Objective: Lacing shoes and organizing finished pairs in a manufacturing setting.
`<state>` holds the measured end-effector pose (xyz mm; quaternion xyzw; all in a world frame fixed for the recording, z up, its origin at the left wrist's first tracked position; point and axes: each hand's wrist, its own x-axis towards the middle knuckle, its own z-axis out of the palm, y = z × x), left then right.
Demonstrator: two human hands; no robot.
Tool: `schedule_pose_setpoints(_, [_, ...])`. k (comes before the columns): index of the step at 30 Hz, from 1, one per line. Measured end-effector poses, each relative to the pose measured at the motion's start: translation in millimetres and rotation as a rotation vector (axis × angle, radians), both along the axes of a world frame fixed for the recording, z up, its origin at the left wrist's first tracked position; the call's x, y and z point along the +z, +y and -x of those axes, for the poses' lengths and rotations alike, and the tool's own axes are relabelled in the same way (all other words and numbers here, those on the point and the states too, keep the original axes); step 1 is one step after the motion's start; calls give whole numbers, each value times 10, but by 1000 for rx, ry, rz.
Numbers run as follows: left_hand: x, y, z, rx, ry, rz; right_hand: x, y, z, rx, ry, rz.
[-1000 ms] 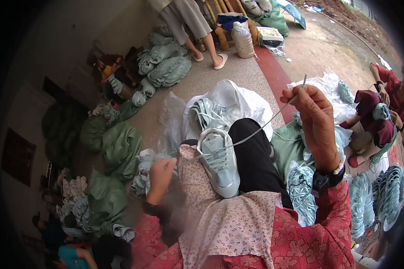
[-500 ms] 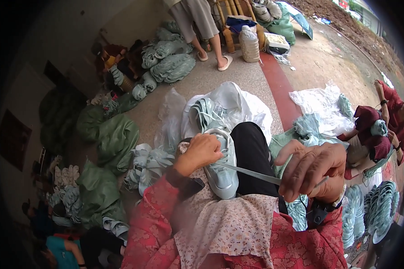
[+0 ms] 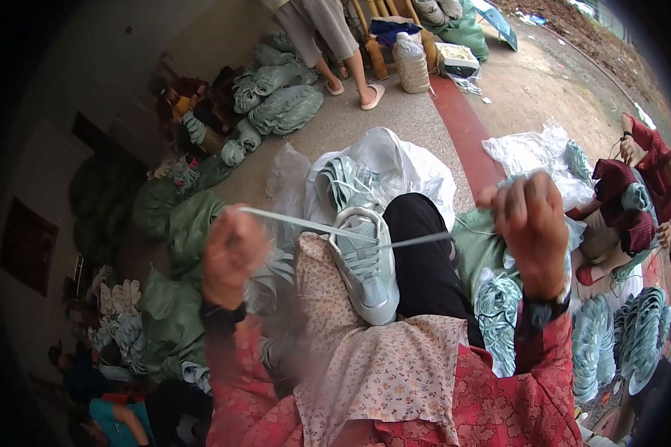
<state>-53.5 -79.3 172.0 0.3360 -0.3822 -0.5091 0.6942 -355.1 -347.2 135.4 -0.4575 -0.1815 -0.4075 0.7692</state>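
Observation:
On my lap lies a pale blue-and-grey sneaker (image 3: 370, 279), its toe toward me, with laces threaded through its eyelets. One flat light-green shoelace (image 3: 298, 222) runs taut from the shoe's upper part to my left hand (image 3: 235, 253), which is closed on its end and blurred. Another stretch of lace leads right toward my right hand (image 3: 531, 231), raised with curled fingers. That lace fades into blur just short of the fingers, but the hand appears closed on it. Beyond the shoe sits an open white bag (image 3: 421, 175) holding pale blue shoe uppers (image 3: 343, 182).
Bundles of pale blue shoe pieces (image 3: 593, 346) lie at my right, beside a seated person in dark red (image 3: 622, 194). Green sacks (image 3: 173, 313) stand at left. Farther off are a standing person's legs (image 3: 343, 56), a large plastic jug (image 3: 411, 63) and stacked bundles (image 3: 285, 110).
My left hand has left the shoe and swung out left, drawing a lace with it. My right hand has risen and moved slightly away. The shoe stays on my lap.

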Motion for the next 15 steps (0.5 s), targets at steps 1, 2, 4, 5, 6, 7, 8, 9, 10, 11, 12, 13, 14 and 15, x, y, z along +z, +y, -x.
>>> schedule_pose_setpoints(1, [19,174,-110,104,40,-13,-50,-128,-44,-54,61,-100])
schedule_pose_setpoints(2, [18,371,-188,213,73,-27,-171,-337,-122,-46,103,-218])
schedule_pose_setpoints(4, [-134,668,-378,287,65,-106,-484,-766,-264,-78,193,-494])
schedule_pose_setpoints(5, [-247,745,-481,366,61,-180,-656,-946,-289,-117,238,-654])
schedule_pose_setpoints(6, [-375,804,-585,354,55,-174,-918,-1148,-327,-172,305,-697])
schedule_pose_setpoints(7, [-554,843,-706,475,-132,-374,-1197,-1325,-355,-227,376,-737])
schedule_pose_setpoints(8, [-736,909,-816,605,-323,-574,-1411,-1418,-398,-217,433,-690])
schedule_pose_setpoints(9, [-987,1040,-933,624,-322,-570,-1488,-1401,-534,-200,432,-680])
schedule_pose_setpoints(10, [-1243,1210,-1030,773,-908,-690,-1525,-1342,-665,-244,538,-591])
schedule_pose_setpoints(11, [-1398,1310,-1077,872,-1503,-795,-1555,-1277,-731,-298,647,-502])
schedule_pose_setpoints(12, [-1331,917,-798,891,-1890,-897,-1584,-1217,-645,-386,748,-385])
schedule_pose_setpoints(13, [-1289,736,-689,840,-1790,-762,-1601,-1170,-724,-451,839,-305])
schedule_pose_setpoints(14, [-1268,606,-617,798,-1681,-641,-1554,-1051,-851,-495,884,-166])
schedule_pose_setpoints(15, [-1258,408,-499,746,-1565,-530,-1522,-923,-938,-545,930,-24])
